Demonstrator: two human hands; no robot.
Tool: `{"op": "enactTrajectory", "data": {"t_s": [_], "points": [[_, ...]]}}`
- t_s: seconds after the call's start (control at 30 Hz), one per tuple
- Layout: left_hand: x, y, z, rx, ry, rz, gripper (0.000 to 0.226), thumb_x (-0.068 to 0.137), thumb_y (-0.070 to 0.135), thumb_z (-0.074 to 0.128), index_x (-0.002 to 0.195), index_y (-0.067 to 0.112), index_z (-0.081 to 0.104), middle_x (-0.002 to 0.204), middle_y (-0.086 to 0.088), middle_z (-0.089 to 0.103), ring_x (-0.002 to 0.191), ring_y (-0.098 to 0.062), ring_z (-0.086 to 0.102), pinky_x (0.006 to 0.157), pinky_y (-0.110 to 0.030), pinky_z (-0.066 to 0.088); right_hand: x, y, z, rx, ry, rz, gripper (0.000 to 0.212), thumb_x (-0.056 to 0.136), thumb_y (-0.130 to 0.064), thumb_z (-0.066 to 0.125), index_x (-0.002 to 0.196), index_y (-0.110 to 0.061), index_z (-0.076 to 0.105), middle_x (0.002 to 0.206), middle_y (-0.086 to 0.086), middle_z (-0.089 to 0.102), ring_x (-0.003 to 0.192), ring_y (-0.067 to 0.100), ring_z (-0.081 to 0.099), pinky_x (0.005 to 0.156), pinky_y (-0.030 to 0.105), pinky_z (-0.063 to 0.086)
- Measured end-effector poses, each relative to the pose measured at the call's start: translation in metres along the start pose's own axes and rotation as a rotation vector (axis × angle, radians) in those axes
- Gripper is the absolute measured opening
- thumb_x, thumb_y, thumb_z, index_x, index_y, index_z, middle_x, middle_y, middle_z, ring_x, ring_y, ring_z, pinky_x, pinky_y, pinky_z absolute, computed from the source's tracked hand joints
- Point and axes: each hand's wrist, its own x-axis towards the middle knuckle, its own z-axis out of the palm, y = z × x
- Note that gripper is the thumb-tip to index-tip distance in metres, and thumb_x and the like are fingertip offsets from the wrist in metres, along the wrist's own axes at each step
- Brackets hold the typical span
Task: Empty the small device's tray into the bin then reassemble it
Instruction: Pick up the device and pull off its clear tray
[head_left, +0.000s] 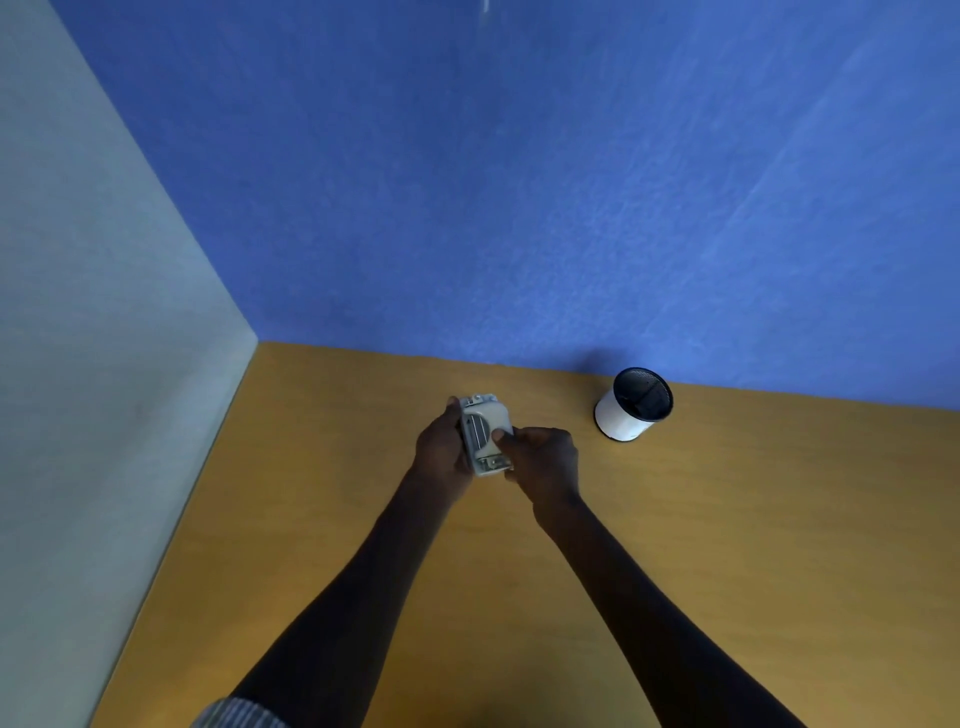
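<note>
A small grey-white device (485, 431), boxy with metal parts at both ends and dark slots on its face, is held above the yellow-brown table (727, 519). My left hand (441, 447) grips its left side. My right hand (543, 457) holds its right side, thumb pressed on the face. I cannot tell whether the tray is in or out. The bin (631, 405), a small white cylinder with a dark mesh inside, stands on the table to the right of my hands, near the blue wall.
A blue wall (519, 182) closes the table's far side and a pale grey-green partition (104, 364) closes its left side. Bare tabletop lies around my forearms, in front and to the right.
</note>
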Motion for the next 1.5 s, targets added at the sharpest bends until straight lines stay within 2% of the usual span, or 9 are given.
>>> {"op": "enactTrajectory", "data": {"t_s": [0.2,0.37,0.5,0.63,0.83,0.97,1.2,1.37,1.5], "points": [[-0.008,0.000,0.007,-0.033,-0.007,-0.019,0.049,0.103,0.042,0.035,0.104,0.002,0.064,0.079,-0.015,0.074,0.070,-0.028,0.071,0.066,-0.038,0.055,-0.005,-0.006,-0.011,0.027,-0.005,-0.010,0.031,0.081,-0.028,0.078,0.102,-0.005,0.077,0.089,0.012,0.079,0.077,0.024,0.075,0.075,0.052,0.063],[-0.010,-0.003,0.009,-0.040,-0.035,0.048,0.051,0.102,0.042,0.039,0.122,-0.001,0.059,0.108,-0.019,0.068,0.088,-0.030,0.068,0.072,-0.041,0.056,-0.008,-0.015,-0.014,0.056,0.008,-0.025,0.027,0.082,-0.028,0.077,0.098,-0.007,0.077,0.089,0.010,0.079,0.080,0.023,0.075,0.077,0.051,0.062],[-0.017,-0.013,0.005,-0.137,-0.103,0.074,0.045,0.102,0.034,0.042,0.121,-0.002,0.060,0.103,-0.016,0.074,0.089,-0.023,0.073,0.073,-0.032,0.061,-0.007,-0.027,-0.015,0.089,0.050,-0.011,0.010,0.080,-0.028,0.078,0.074,-0.021,0.076,0.080,0.010,0.077,0.077,0.027,0.075,0.076,0.055,0.061],[-0.021,-0.024,0.002,-0.146,-0.197,0.120,0.032,0.102,0.021,0.043,0.116,-0.001,0.062,0.098,-0.012,0.075,0.089,-0.017,0.073,0.071,-0.024,0.060,-0.005,-0.036,-0.014,0.095,0.080,0.017,0.035,0.080,-0.027,0.077,0.049,-0.025,0.062,0.063,0.005,0.071,0.071,0.029,0.074,0.071,0.058,0.061],[-0.020,-0.023,-0.001,-0.130,-0.238,0.189,0.037,0.092,0.024,0.053,0.120,0.002,0.062,0.105,-0.012,0.074,0.095,-0.017,0.072,0.080,-0.024,0.060,-0.005,-0.047,-0.013,0.101,0.075,0.072,0.034,0.079,-0.025,0.078,0.049,-0.018,0.063,0.068,0.012,0.073,0.068,0.032,0.074,0.070,0.057,0.062],[-0.017,-0.023,-0.005,-0.147,-0.210,0.166,0.034,0.100,0.022,0.047,0.120,0.002,0.064,0.111,-0.015,0.072,0.099,-0.019,0.071,0.090,-0.028,0.055,-0.003,-0.052,-0.012,0.102,0.069,0.099,0.034,0.079,-0.024,0.079,0.051,-0.017,0.062,0.062,0.006,0.068,0.066,0.031,0.074,0.068,0.055,0.063],[-0.016,-0.022,-0.008,-0.152,-0.249,0.189,0.039,0.094,0.023,0.054,0.125,0.000,0.061,0.116,-0.016,0.070,0.103,-0.020,0.070,0.095,-0.031,0.053,0.000,-0.055,-0.012,0.134,0.050,0.153,0.029,0.078,-0.022,0.081,0.060,-0.015,0.060,0.072,0.009,0.069,0.072,0.030,0.074,0.066,0.051,0.064],[-0.012,-0.014,-0.005,-0.202,-0.246,0.155,0.033,0.098,0.025,0.050,0.108,0.000,0.069,0.101,-0.014,0.075,0.090,-0.019,0.074,0.070,-0.027,0.060,0.001,-0.053,-0.010,0.113,0.015,0.148,0.025,0.079,-0.022,0.080,0.062,-0.014,0.063,0.076,0.011,0.073,0.073,0.030,0.075,0.069,0.052,0.064],[-0.003,-0.007,0.000,-0.206,-0.218,0.147,0.037,0.103,0.030,0.041,0.111,0.002,0.065,0.094,-0.012,0.076,0.080,-0.019,0.074,0.067,-0.029,0.061,0.002,-0.047,-0.004,0.078,-0.004,0.126,0.023,0.080,-0.022,0.078,0.063,-0.014,0.066,0.071,0.007,0.071,0.074,0.026,0.074,0.075,0.049,0.063]]}}
